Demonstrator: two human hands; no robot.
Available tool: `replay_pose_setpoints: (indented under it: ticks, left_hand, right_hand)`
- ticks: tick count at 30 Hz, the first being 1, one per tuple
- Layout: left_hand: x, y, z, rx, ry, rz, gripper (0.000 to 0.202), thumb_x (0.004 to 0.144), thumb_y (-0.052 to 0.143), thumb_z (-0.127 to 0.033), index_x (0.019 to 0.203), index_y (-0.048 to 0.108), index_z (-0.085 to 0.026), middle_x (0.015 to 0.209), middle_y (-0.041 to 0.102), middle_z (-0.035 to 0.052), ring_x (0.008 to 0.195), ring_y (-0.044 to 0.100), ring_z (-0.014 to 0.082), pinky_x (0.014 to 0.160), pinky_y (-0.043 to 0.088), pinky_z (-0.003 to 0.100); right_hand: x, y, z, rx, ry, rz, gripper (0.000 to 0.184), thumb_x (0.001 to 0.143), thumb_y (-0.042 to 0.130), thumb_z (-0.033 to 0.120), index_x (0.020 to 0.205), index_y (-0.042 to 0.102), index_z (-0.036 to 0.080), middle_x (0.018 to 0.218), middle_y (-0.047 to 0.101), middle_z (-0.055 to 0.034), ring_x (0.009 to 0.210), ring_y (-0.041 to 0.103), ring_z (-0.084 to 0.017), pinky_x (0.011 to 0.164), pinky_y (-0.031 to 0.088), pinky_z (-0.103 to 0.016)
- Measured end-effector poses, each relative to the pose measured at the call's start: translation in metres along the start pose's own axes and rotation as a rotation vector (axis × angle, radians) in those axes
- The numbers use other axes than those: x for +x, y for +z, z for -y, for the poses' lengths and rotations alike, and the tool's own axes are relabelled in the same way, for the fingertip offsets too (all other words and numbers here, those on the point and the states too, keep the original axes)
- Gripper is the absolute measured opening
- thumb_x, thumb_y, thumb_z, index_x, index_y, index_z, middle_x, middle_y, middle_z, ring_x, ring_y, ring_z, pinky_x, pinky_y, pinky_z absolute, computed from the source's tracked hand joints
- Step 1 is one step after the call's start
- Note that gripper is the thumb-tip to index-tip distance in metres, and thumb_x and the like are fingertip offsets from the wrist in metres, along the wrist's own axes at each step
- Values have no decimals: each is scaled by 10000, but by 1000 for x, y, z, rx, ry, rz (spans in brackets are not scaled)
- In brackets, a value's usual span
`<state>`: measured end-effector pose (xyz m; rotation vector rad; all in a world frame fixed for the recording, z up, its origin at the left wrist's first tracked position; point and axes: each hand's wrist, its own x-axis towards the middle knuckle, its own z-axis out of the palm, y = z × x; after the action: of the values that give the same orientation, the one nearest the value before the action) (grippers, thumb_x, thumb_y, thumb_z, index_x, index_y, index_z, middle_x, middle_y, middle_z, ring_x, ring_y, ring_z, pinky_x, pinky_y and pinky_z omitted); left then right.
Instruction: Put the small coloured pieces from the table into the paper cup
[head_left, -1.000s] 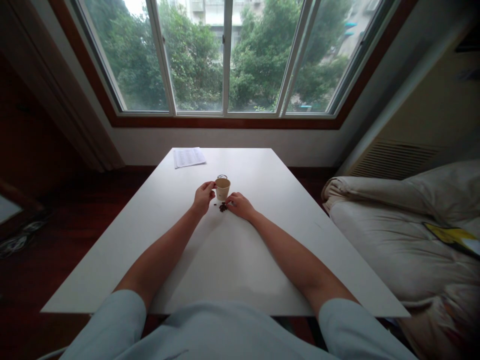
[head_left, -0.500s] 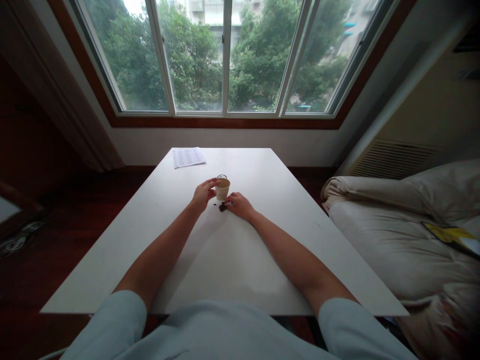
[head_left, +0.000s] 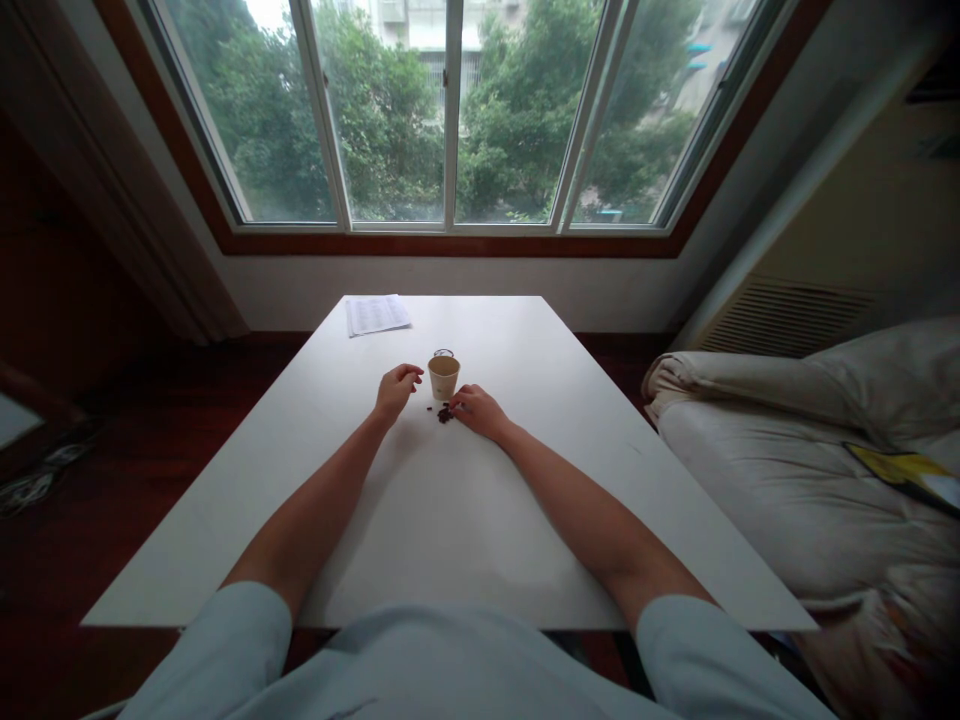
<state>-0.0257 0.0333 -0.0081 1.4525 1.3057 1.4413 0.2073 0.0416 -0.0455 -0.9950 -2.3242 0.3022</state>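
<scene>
A beige paper cup point(head_left: 444, 380) stands upright on the white table point(head_left: 450, 520). To its left, my left hand point(head_left: 397, 391) hovers apart from it, fingers loosely bent and holding nothing I can see. In front of the cup lies a small heap of dark brown bean-like pieces point(head_left: 444, 415), with one loose piece point(head_left: 430, 408) left of it. My right hand point(head_left: 480, 410) rests on the table at the heap's right side, its fingertips pinched together against the pieces. Whatever sits between those fingertips is too small to make out. Behind the cup shows a thin dark ring-shaped thing point(head_left: 444, 352), partly hidden.
Printed sheets of paper point(head_left: 378, 315) lie at the table's far left corner. Beyond the table is a window point(head_left: 450, 120) above a low wall. A padded beige sofa point(head_left: 750, 470) stands to the right, and cables point(head_left: 37, 485) lie on the floor at left.
My left hand has let go of the cup and drawn back to the left. The cup stays nearly where it was, and my right hand has hardly moved.
</scene>
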Motion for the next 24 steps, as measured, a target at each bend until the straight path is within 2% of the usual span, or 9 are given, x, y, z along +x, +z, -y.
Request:
replay_pose_setpoints:
  ticks: [3, 6, 10, 12, 14, 17, 24]
  left_hand:
    - [-6, -3, 5, 259, 70, 81, 240, 805, 519, -268, 905, 723, -191, 781, 689, 36, 670, 579, 146, 667, 451, 271]
    - [-11, -3, 7, 550, 180, 189, 219, 822, 540, -275, 911, 734, -223, 856, 716, 38, 724, 598, 164, 701, 438, 282]
    - [-15, 1, 7, 778, 257, 298, 197, 845, 539, -276, 868, 731, -239, 887, 711, 39, 709, 579, 163, 671, 408, 281]
    - [-16, 2, 7, 831, 258, 326, 201, 854, 533, -275, 859, 731, -242, 874, 702, 40, 711, 575, 163, 667, 402, 280]
    - [-18, 2, 7, 862, 261, 346, 202, 856, 533, -276, 865, 731, -241, 868, 694, 42, 724, 576, 165, 673, 401, 280]
    - [-18, 1, 6, 886, 277, 376, 200, 854, 533, -267, 884, 729, -241, 875, 683, 44, 732, 577, 166, 673, 399, 280]
    - [-20, -1, 3, 886, 272, 453, 177, 809, 572, -234, 901, 722, -237, 892, 668, 38, 720, 575, 153, 676, 411, 267]
  right_hand:
    - [0, 0, 2, 56, 29, -37, 82, 808, 644, 178, 854, 702, 216, 891, 659, -41, 904, 562, -183, 804, 437, -297]
    - [2, 1, 6, 242, 152, -139, 61, 800, 635, 239, 826, 679, 205, 801, 666, -12, 773, 566, -156, 746, 437, -287]
    - [10, 1, 13, 820, 425, -299, 216, 754, 672, 386, 857, 625, 202, 730, 673, 3, 644, 570, -136, 618, 442, -260]
    - [15, -2, 16, 1091, 526, -352, 283, 709, 712, 407, 871, 600, 204, 734, 682, -4, 629, 583, -130, 584, 449, -247]
    - [18, -6, 19, 1244, 579, -372, 318, 664, 757, 387, 865, 591, 205, 744, 689, -6, 638, 597, -123, 585, 465, -238]
    - [21, -12, 22, 1336, 596, -379, 321, 639, 788, 351, 848, 592, 206, 745, 688, 1, 654, 608, -116, 601, 487, -233]
    - [27, -17, 29, 1389, 556, -378, 317, 654, 809, 328, 865, 609, 203, 758, 693, 6, 678, 628, -116, 631, 524, -236]
